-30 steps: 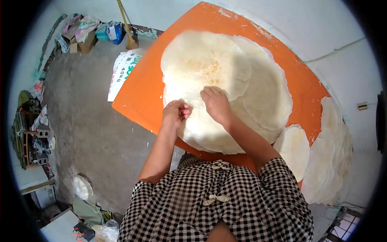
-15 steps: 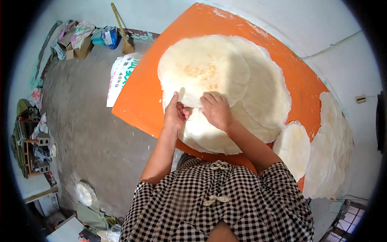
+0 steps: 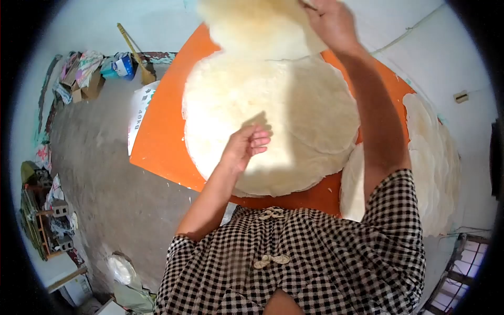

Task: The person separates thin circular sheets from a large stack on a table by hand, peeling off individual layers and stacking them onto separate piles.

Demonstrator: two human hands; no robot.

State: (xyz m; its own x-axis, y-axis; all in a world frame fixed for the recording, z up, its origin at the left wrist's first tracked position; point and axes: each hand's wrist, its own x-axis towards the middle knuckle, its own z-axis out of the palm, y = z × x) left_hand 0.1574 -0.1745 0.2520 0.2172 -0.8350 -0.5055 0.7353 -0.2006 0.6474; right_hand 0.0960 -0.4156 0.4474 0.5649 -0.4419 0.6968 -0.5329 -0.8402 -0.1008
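A pile of large, thin, pale round flatbreads (image 3: 231,94) lies on the orange tabletop (image 3: 157,142). One lifted flatbread (image 3: 252,31) hangs at the top of the view, blurred and partly cut off by the frame. Its right edge is pinched in my right hand (image 3: 333,26), raised high on an outstretched arm. Over the middle of the pile, my left hand (image 3: 247,146) hovers with loosely bent fingers and nothing in them, its shadow falling on the top sheet.
More flatbreads overlap in a stack (image 3: 430,168) to the right, beside a smaller one (image 3: 353,184) near my right elbow. A printed white sack (image 3: 137,115) stands left of the table. Against the wall are a broom (image 3: 137,58) and a cardboard box (image 3: 90,88).
My right hand has swung up and away, lifting the top browned flatbread off the pile. My left hand has shifted slightly right, off the sheet's edge. The view has tilted a little.
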